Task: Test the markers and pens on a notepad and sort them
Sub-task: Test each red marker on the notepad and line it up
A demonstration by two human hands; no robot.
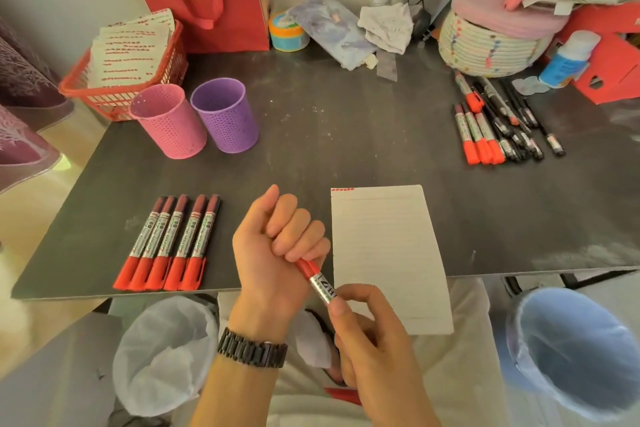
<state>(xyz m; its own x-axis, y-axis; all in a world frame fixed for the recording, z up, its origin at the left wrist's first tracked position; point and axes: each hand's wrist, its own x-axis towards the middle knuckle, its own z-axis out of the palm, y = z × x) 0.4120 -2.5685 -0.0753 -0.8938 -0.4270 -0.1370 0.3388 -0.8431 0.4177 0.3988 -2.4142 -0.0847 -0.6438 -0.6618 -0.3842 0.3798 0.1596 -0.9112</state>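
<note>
Step in hand, as I read it: cap work on one red-capped marker with a silver printed barrel [320,282]. My left hand [273,250] is fisted tight round the red cap end. My right hand [370,340] pinches the barrel lower down, thumb against fingertips. The marker sits tilted in the air over the near table edge, just left of the white lined notepad [384,253], not touching it. My fist hides the joint, so I can't tell if the cap is coming off or going on.

If off, next is a straight pull along the axis, then tip to paper under the small red scribbles [342,189] at the pad's top-left corner. The pad overhangs the edge of the dark, matte, scuffed table [329,121], so I should write on the supported part.

- Barrel label looks slick and the cap is hard, glossy plastic, so it likely needs a firm pinch.
- Row of five matching red markers [169,243] lies side by side on the left.
- Mixed heap of red and black pens [498,121] lies far right.
- Pink perforated plastic cup [169,121] and purple perforated plastic cup [225,114] stand upright together, far left.
</note>
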